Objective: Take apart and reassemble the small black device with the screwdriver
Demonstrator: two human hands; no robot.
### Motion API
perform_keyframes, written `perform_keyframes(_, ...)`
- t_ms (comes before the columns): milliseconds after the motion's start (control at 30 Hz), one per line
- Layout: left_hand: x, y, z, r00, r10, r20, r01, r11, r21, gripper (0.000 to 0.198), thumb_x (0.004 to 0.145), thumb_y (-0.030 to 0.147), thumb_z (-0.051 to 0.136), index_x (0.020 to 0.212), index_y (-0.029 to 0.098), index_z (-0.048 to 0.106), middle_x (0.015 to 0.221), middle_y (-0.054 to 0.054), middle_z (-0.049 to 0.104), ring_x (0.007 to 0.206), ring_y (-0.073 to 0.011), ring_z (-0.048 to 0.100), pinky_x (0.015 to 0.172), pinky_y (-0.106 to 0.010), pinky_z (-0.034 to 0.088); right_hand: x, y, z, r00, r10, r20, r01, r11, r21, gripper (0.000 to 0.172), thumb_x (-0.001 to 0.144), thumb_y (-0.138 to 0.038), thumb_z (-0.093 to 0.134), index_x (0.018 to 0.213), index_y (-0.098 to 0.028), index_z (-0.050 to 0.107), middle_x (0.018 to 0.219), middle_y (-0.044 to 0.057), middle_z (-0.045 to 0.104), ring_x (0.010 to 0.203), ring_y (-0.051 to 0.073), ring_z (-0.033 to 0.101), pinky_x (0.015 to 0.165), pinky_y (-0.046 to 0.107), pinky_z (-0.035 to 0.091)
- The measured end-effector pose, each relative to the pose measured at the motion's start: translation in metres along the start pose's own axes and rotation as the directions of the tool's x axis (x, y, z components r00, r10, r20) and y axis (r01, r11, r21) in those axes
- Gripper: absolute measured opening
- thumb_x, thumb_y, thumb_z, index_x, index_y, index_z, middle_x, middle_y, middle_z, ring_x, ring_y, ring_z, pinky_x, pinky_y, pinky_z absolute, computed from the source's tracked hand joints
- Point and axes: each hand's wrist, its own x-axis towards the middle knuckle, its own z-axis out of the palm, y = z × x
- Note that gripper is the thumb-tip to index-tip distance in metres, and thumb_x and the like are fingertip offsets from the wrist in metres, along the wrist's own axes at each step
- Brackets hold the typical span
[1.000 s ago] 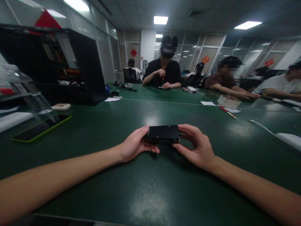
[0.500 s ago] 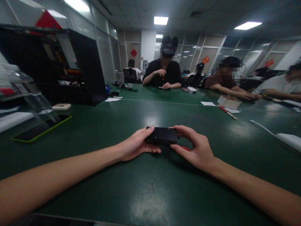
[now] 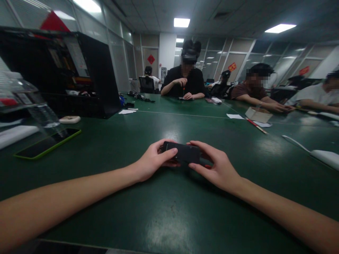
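Observation:
A small black rectangular box (image 3: 187, 153) is held between my two hands, just above the green table (image 3: 169, 204). My left hand (image 3: 156, 158) grips its left end, the thumb lying across the top face and the fingers under and behind it. At the right end, my right hand (image 3: 217, 160) holds the box between thumb and fingertips. Something red shows inside the curl of the right hand, mostly hidden, and I cannot make out what it is. The underside of the box is out of sight.
To the left are a black open-fronted case (image 3: 97, 77), a clear water bottle (image 3: 42, 106) and a phone with a green edge (image 3: 47, 144). A person across the table (image 3: 182, 81) holds a screwdriver. A paper box (image 3: 258, 115) and a white object with a cable (image 3: 325, 157) lie right.
The box has turned slightly, and my left thumb has slid further over its top face. My right fingers have shifted a little left along the box.

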Motion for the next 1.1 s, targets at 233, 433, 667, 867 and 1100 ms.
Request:
perform_keyframes(233, -0.009, 0.006, 0.006, 0.984, 0.169, -0.060, -0.155, 0.969, 0.195, 0.041, 0.078, 0.033, 0.074, 0.114, 0.021, 0.058, 0.098, -0.004, 0.066, 0.081, -0.0213, 0.068, 0.072, -0.033, 0.058, 0.003, -0.018, -0.003, 0.948, 0.287, 0.137, -0.315, 0.903, 0.293, 0.043, 0.086, -0.036, 0.067, 0.127, -0.022, 0.061, 0.118, 0.007, 0.070, 0.105, 0.025, 0.068, 0.093, 0.041, 0.056)
perform_keyframes(433, -0.015, 0.007, 0.006, 0.950, 0.312, -0.022, -0.280, 0.881, 0.382, 0.041, 0.078, 0.033, 0.074, 0.115, 0.022, 0.060, 0.104, -0.005, 0.066, 0.096, -0.0245, 0.063, 0.080, -0.030, 0.051, 0.004, -0.020, -0.001, 0.913, 0.367, 0.177, -0.407, 0.808, 0.426, 0.052, 0.073, -0.033, 0.079, 0.122, -0.021, 0.065, 0.109, 0.008, 0.074, 0.096, 0.027, 0.071, 0.084, 0.041, 0.060)
perform_keyframes(667, -0.015, 0.006, 0.006, 0.956, 0.295, -0.011, -0.267, 0.881, 0.390, 0.040, 0.081, 0.034, 0.073, 0.117, 0.022, 0.059, 0.108, -0.005, 0.067, 0.100, -0.0246, 0.062, 0.085, -0.030, 0.050, 0.003, -0.015, -0.001, 0.897, 0.396, 0.197, -0.442, 0.800, 0.406, 0.054, 0.073, -0.035, 0.079, 0.123, -0.022, 0.065, 0.110, 0.008, 0.073, 0.099, 0.028, 0.070, 0.080, 0.040, 0.061)
perform_keyframes(867, -0.012, 0.006, 0.001, 0.948, 0.288, 0.138, -0.311, 0.928, 0.203, 0.047, 0.091, 0.046, 0.058, 0.131, 0.021, 0.053, 0.130, -0.012, 0.061, 0.122, -0.0282, 0.055, 0.100, -0.035, 0.044, 0.003, -0.015, 0.000, 0.885, 0.410, 0.219, -0.464, 0.745, 0.479, 0.052, 0.074, -0.034, 0.079, 0.122, -0.020, 0.065, 0.105, 0.008, 0.074, 0.093, 0.026, 0.072, 0.079, 0.036, 0.061)
perform_keyframes(1100, -0.011, 0.004, -0.002, 0.956, 0.293, 0.010, -0.276, 0.889, 0.366, 0.037, 0.096, 0.045, 0.047, 0.121, 0.022, 0.063, 0.108, -0.006, 0.067, 0.100, -0.0235, 0.060, 0.088, -0.029, 0.045, 0.002, -0.016, 0.001, 0.876, 0.430, 0.219, -0.481, 0.748, 0.457, 0.052, 0.073, -0.034, 0.079, 0.120, -0.019, 0.066, 0.103, 0.008, 0.074, 0.083, 0.024, 0.073, 0.070, 0.033, 0.062)
